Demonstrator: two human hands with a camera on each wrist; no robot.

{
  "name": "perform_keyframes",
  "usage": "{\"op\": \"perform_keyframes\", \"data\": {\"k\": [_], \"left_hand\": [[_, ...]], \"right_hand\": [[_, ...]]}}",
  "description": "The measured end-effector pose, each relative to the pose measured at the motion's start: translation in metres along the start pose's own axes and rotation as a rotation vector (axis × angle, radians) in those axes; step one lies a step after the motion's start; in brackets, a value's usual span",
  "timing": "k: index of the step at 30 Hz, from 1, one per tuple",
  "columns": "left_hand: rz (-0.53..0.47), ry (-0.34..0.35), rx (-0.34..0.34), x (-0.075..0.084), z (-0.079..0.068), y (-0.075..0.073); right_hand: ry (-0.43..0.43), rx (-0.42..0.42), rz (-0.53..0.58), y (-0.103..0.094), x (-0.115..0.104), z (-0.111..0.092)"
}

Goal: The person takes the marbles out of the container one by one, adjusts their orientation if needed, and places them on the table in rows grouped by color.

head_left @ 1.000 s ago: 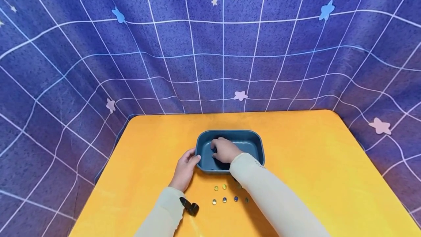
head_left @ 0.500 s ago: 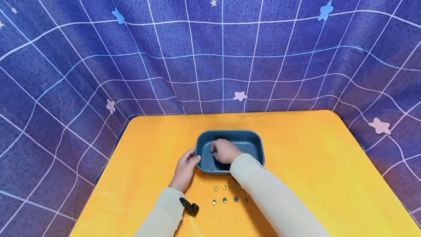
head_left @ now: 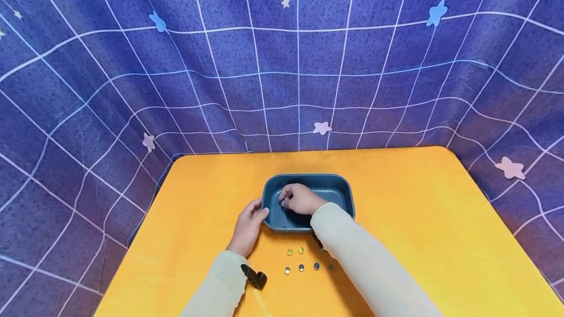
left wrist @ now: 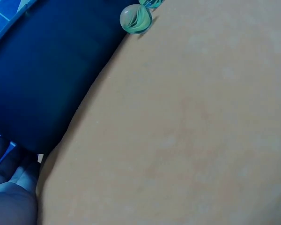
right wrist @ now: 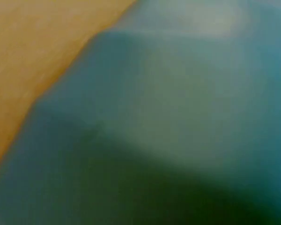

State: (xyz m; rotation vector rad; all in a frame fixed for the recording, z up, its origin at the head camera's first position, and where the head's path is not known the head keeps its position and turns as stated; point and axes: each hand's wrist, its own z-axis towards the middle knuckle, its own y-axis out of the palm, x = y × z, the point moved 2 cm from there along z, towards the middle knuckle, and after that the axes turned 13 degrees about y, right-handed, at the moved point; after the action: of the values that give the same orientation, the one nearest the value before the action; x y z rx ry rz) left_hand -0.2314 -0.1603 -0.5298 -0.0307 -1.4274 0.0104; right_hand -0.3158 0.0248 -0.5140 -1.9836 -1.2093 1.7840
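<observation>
A dark blue rectangular box [head_left: 335, 185] stands open-topped on the yellow table. My left hand [head_left: 244, 229] grips its left end, thumb at the rim and fingers along the outside; in the left wrist view those fingers [left wrist: 9, 168] lie against the wall. My right hand [head_left: 301, 199] reaches down inside the box, left of its middle, with thumb and fingers bent toward each other. I cannot tell whether something sits between those fingertips. The right wrist view shows only the blurred box wall [right wrist: 178, 93].
Several glass marbles lie in front of the box, among them a yellow one [head_left: 301, 250] and a blue one [head_left: 316, 266]. A marble with green swirls [left wrist: 136, 18] shows near the box wall. A purple gridded curtain [head_left: 282, 92] hangs behind and beside the table [head_left: 211, 185].
My right hand has lifted and shifted slightly left inside the box, and a gap now shows between thumb and index finger. My left hand and the marbles have stayed put.
</observation>
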Motion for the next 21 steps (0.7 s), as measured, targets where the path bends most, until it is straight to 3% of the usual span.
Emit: {"op": "perform_keyframes", "data": {"k": [6, 11, 15, 21], "left_hand": [[0.018, 0.002, 0.001, 0.001, 0.000, 0.000], [0.023, -0.005, 0.010, -0.019, 0.006, -0.002], [0.036, 0.000, 0.014, -0.032, 0.009, -0.004], [0.047, 0.018, 0.025, -0.034, 0.009, -0.004]], "right_hand": [[-0.011, -0.036, 0.119, -0.006, -0.001, 0.001], [-0.032, -0.030, 0.171, -0.014, -0.005, -0.003], [-0.033, -0.027, 0.182, -0.019, -0.011, -0.014], [-0.063, -0.013, 0.224, -0.023, -0.015, -0.037]]}}
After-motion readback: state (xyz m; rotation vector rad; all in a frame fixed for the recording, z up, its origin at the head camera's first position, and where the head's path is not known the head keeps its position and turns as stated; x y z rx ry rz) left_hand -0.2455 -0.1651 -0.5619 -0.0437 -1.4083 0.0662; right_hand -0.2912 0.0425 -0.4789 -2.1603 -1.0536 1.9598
